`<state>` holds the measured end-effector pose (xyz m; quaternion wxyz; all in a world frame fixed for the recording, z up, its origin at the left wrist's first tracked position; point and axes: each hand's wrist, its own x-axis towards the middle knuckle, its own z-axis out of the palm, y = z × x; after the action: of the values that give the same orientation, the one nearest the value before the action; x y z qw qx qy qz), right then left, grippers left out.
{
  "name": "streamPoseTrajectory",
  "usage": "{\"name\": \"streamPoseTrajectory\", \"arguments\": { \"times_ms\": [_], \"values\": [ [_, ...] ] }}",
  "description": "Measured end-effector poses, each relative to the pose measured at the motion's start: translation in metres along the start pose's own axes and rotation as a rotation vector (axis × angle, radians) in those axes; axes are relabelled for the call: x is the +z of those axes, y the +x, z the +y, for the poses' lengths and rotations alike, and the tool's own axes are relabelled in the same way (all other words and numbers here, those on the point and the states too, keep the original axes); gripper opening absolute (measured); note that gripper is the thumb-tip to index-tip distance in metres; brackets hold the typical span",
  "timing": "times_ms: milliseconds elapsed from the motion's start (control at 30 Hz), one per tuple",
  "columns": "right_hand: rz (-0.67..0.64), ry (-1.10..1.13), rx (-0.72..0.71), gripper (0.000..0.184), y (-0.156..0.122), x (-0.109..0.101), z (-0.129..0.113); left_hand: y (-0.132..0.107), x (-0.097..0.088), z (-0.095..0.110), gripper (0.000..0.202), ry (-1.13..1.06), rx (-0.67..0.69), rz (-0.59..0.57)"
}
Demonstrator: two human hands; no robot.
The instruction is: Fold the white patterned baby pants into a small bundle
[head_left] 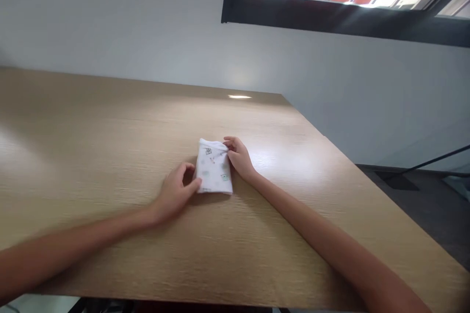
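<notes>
A small white cloth (214,168), folded into a rectangle and printed with little animal-like figures, lies on the wooden table. My left hand (178,187) grips its left side, the thumb over the lower left edge and the fingers curled beside it. At the upper right corner, my right hand (239,157) pinches the cloth between thumb and fingers. The top edge of the cloth looks slightly wavy, with a layer showing behind. Some fingertips of both hands are hidden by the cloth.
The light wood table (110,156) reaches back to a pale wall (147,24). Its right edge slants down beside a dark floor (404,195) with a thin black bar (433,160). A dark-framed, barred window (330,14) is above.
</notes>
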<state>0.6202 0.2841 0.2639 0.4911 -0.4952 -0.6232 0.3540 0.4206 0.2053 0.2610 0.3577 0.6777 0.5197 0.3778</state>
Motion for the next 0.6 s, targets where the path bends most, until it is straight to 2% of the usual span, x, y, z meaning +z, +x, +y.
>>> {"name": "streamPoseTrajectory", "arguments": {
  "times_ms": [67, 133, 233, 333, 433, 500, 600],
  "values": [
    [-0.019, 0.031, -0.023, 0.045, 0.004, 0.004, -0.001, -0.014, -0.001, 0.001, 0.026, 0.089, -0.022, 0.01],
    [0.009, 0.067, -0.005, 0.039, -0.001, 0.007, -0.005, -0.01, -0.003, -0.001, 0.026, 0.17, -0.038, 0.068],
    [0.091, 0.119, 0.081, 0.033, -0.021, 0.011, -0.015, 0.017, -0.006, -0.007, 0.031, 0.361, -0.034, 0.137],
    [0.095, 0.056, 0.109, 0.033, -0.04, 0.022, -0.024, 0.043, -0.004, -0.009, 0.029, 0.424, 0.059, 0.036],
    [0.111, -0.058, 0.076, 0.036, -0.049, 0.038, -0.029, 0.047, -0.001, -0.008, 0.029, 0.097, 0.172, -0.149],
    [0.115, -0.068, 0.069, 0.036, -0.055, 0.043, -0.033, 0.039, 0.002, -0.006, 0.031, -0.19, 0.16, -0.25],
    [0.031, 0.007, 0.114, 0.034, -0.078, 0.028, -0.047, 0.02, 0.013, 0.0, 0.03, -0.461, 0.128, -0.307]
  ]
}}
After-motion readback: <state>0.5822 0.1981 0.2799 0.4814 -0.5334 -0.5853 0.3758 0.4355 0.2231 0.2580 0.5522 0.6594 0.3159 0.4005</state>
